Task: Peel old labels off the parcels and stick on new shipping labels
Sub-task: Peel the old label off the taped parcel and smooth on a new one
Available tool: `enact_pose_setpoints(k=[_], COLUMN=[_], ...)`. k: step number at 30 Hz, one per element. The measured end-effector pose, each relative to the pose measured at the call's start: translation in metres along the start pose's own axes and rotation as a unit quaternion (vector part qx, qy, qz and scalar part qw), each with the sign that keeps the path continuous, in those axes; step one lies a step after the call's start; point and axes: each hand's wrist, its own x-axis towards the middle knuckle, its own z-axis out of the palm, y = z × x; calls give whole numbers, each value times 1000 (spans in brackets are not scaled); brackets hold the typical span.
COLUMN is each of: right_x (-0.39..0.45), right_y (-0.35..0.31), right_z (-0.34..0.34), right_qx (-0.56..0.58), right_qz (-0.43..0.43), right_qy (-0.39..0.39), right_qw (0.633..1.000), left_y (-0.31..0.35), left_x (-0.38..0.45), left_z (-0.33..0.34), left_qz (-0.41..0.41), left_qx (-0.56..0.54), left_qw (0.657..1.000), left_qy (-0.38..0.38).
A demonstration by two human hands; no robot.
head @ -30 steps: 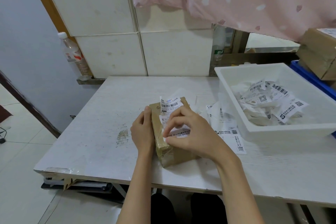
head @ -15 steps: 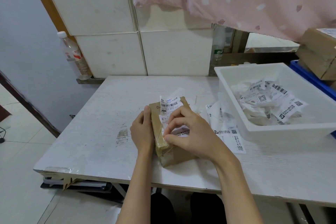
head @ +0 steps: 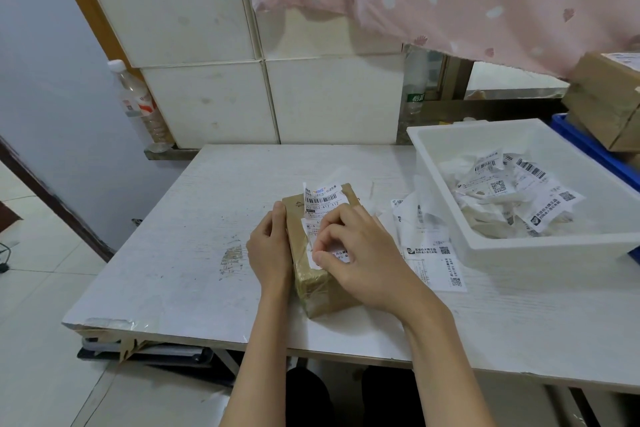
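A: Mid-worktop (head: 194, 253), just left of the white tub (head: 436, 184) – that's where the parcel (head: 317, 291) sits, a brown taped box, long side running away from the person.

B: Why's the left hand (head: 270, 250) flat against it?

A: Looks like bracing, imo. It rests along the parcel's left side, fingers fairly straight and together, tips up near the far corner. Not wrapped round anything. Prob there so the box doesn't skid while the label gets pulled.

B: And the right hand (head: 360, 260)?

A: On top of the parcel, curled. Thumb and forefinger are bent in close over the old label (head: 320, 199), roughly at its near part. Seems a pinch or a nail picking at the paper; can't tell for sure whether the paper is really gripped, the fingers hide the contact.

B: Label state?

A: Far end is lifted and curling up off the box, barcode showing. Near end seems stuck down yet, under the right hand. So peel is partway, I'd say.

B: The tub, what's it for?

A: Crumpled peeled labels (head: 509, 198) lie inside, so likely the scrap bin, kept right of the parcel within easy reach of the peeling hand. Between tub and parcel, flat on the worktop, lie more label sheets (head: 429, 246) – maybe fresh ones or backing, can't tell which.

B: More parcels?

A: Brown boxes (head: 602, 104) stacked beyond the tub's far right corner, over a blue crate (head: 588, 146).
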Motion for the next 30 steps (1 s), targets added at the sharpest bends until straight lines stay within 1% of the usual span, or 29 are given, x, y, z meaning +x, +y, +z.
enact_pose_setpoints(k=[2,4,6,11,16,18,19,21,23,27,30], right_x=[-1,-3,-5,-2,-1,0,0,-1,-3,-5,-3], right_y=[0,-1,-3,-3,-1,0,1,2,-1,-5,-5], right_z=[-3,-9,-12,-8,-3,-1,-1,-4,-10,-12,-9], right_qx=[63,116,101,86,18,7,17,76,123,84,77], right_qz=[27,36,31,26,2,-1,5,31,44,31,33], right_qy=[17,9,-1,4,-12,-2,7,22,16,1,-4], right_qw=[997,993,994,996,1000,1000,1000,996,991,996,996], left_y=[0,0,0,1,2,4,4,5,5,5,5], left_x=[-1,-1,-1,-2,-2,-2,-3,-4,-4,-4,-3], left_z=[0,0,0,-1,-1,-1,-1,-1,-1,-1,-1], left_qz=[3,7,11,12,4,8,10,12,12,14,12], left_qx=[-6,-9,-6,-7,-2,-5,-6,-6,-8,-12,-9], left_qw=[1000,1000,1000,1000,1000,1000,1000,1000,1000,1000,1000], left_qy=[0,3,5,4,3,3,2,0,1,1,5])
